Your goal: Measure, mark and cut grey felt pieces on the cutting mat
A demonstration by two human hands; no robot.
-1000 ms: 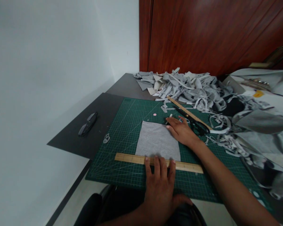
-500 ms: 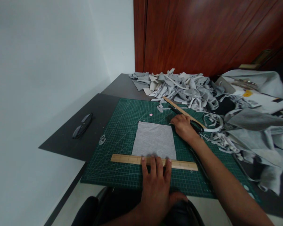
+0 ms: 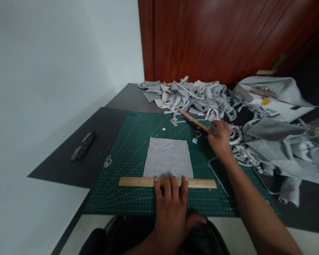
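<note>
A square piece of grey cloth (image 3: 167,157) lies flat in the middle of the green cutting mat (image 3: 127,148). Its surface is smooth and its edges look straight. The near edge of the cloth sits under a wooden ruler (image 3: 138,182), which lies across the mat from left to right.

The left hand (image 3: 172,209) presses flat on this ruler with spread fingers and grips nothing. The right hand (image 3: 220,139) is at the far right of the cloth, not touching it. Its fingers curl at the end of a second wooden ruler (image 3: 191,119) beside black scissors (image 3: 195,124); I cannot tell which of them it grips.

Left of the cloth the mat is bare up to its edge. Beyond that edge, eyeglasses (image 3: 83,146) lie on a dark board (image 3: 95,166). On the far and right sides, a pile of grey scraps (image 3: 196,97) crowds the mat edge.
</note>
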